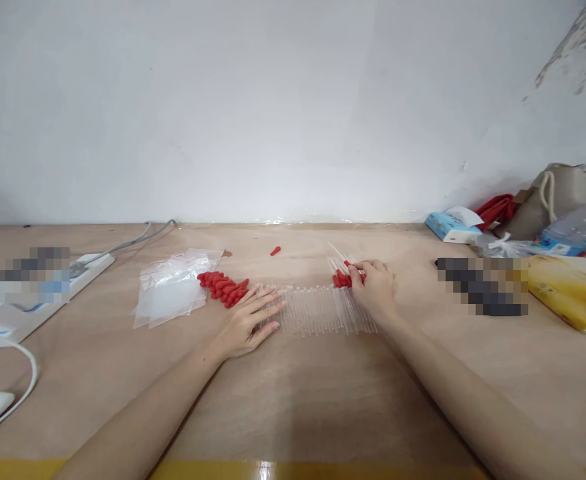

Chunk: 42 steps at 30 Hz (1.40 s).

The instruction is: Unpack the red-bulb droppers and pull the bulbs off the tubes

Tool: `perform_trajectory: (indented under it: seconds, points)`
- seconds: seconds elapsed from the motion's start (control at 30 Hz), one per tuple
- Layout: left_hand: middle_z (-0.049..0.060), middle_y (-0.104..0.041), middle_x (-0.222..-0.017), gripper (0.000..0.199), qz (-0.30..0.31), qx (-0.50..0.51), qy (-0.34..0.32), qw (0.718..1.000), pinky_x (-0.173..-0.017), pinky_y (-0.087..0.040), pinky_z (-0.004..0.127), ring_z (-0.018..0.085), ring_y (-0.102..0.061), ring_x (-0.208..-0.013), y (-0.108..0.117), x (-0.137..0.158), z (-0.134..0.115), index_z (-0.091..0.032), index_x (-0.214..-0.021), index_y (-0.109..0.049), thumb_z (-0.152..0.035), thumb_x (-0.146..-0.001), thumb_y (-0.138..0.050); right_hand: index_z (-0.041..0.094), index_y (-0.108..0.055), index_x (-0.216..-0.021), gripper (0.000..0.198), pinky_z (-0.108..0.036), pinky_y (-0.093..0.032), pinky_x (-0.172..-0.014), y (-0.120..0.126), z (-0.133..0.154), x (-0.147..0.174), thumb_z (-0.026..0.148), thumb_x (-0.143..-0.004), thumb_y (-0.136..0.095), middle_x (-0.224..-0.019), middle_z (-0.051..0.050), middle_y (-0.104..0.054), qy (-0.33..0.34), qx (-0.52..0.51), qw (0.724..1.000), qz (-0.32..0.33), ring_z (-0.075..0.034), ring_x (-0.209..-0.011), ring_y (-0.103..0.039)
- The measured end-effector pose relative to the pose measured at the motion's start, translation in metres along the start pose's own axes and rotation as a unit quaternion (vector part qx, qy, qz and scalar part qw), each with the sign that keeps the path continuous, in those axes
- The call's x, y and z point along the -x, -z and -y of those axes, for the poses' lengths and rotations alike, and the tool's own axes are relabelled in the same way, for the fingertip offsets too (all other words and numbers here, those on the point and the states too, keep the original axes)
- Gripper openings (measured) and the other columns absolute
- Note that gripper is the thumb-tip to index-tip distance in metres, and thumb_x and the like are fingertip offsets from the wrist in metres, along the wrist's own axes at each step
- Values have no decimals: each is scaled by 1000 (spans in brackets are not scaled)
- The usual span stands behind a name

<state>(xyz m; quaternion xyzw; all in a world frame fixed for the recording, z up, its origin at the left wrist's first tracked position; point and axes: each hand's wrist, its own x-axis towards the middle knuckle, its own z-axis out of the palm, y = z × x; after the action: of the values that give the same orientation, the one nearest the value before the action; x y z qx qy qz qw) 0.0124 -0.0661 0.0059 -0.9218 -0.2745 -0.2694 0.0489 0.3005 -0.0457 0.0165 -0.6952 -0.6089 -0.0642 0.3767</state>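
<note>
A pile of clear plastic bags [173, 293] lies left of the red rubber bulbs [224, 289]; I cannot tell if anything is inside. My left hand [247, 321] rests flat, fingers spread, on the row of clear glass tubes [317, 311]. My right hand [375, 287] pinches red-capped tubes [341, 275]. One stray bulb [275, 251] sits apart on the tan worktop [293, 393], below a white wall [253, 107].

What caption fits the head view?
Left hand flat on clear tubes; right hand grips red bulbs.
</note>
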Motion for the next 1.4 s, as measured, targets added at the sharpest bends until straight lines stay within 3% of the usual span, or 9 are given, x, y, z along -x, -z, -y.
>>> perform_trajectory:
  seconds: [0.17, 0.3, 0.53, 0.93, 1.03, 1.17, 1.3, 1.4]
  points:
    - [10, -37, -137, 47, -101, -58, 31, 993, -104, -27, 48, 24, -29, -129, -7, -9, -10, -21, -129, -40, -21, -82, -51, 24, -62, -90, 16, -33, -28, -79, 11, 9, 24, 27, -84, -47, -86, -1, -65, 177, -88, 980, 5, -17, -84, -51]
    - [10, -44, -132, 41, -110, -93, 22, 989, -104, -26, 50, 25, -33, -126, -15, -20, -22, -22, -123, -47, -25, -83, -52, 24, -63, -88, 13, -31, -28, -82, 8, 22, 48, 24, -84, -50, -84, 0, -66, 279, -128, 952, -8, -15, -83, -52]
    - [5, -64, -108, 17, -112, -79, -11, 990, -102, -30, 48, 21, -48, -116, -22, -29, -28, -19, -93, -63, -19, -85, -48, 23, -63, -90, 15, -31, -29, -80, 3, 32, 59, 29, -83, -52, -85, 0, -67, 336, -127, 933, 23, -14, -80, -51]
    - [0, -64, -107, 17, -85, -89, -59, 991, -105, -22, 51, 21, -50, -114, -16, -26, -34, -21, -87, -63, -14, -83, -48, 27, -65, -81, 20, -35, -20, -92, 12, 30, 66, 29, -86, -47, -63, 3, -61, 368, -31, 928, 44, -11, -71, -50]
    - [1, -65, -105, 18, -100, -97, -50, 989, -104, -24, 50, 21, -53, -110, -12, -21, -28, -20, -89, -63, -13, -83, -47, 27, -66, -77, 20, -37, -21, -92, 14, 20, 63, 28, -85, -48, -62, 3, -61, 345, -38, 937, 35, -11, -71, -50]
    - [2, -67, -97, 17, -134, -121, -3, 984, -89, -40, 43, 21, -58, -97, -8, -12, -16, -22, -92, -63, -16, -82, -51, 25, -67, -78, 17, -34, -32, -85, 15, -1, 49, 32, -82, -52, -72, -1, -64, 209, -113, 971, -21, -14, -76, -53]
    - [6, -60, -89, 22, -158, -118, 72, 978, -59, -44, 26, 13, -53, -68, -12, -12, -13, -23, -102, -61, -20, -83, -49, 20, -65, -90, 24, -28, -44, -73, 13, -22, 31, 34, -81, -48, -88, -6, -62, 119, -227, 966, 3, -15, -82, -56]
    - [8, -51, -91, 35, -148, -84, 124, 978, -59, -44, 25, 13, -49, -68, -14, -15, -13, -19, -119, -51, -17, -86, -40, 17, -65, -95, 29, -27, -46, -62, 17, -43, 18, 31, -78, -46, -88, -8, -60, 22, -194, 980, 43, -15, -73, -57]
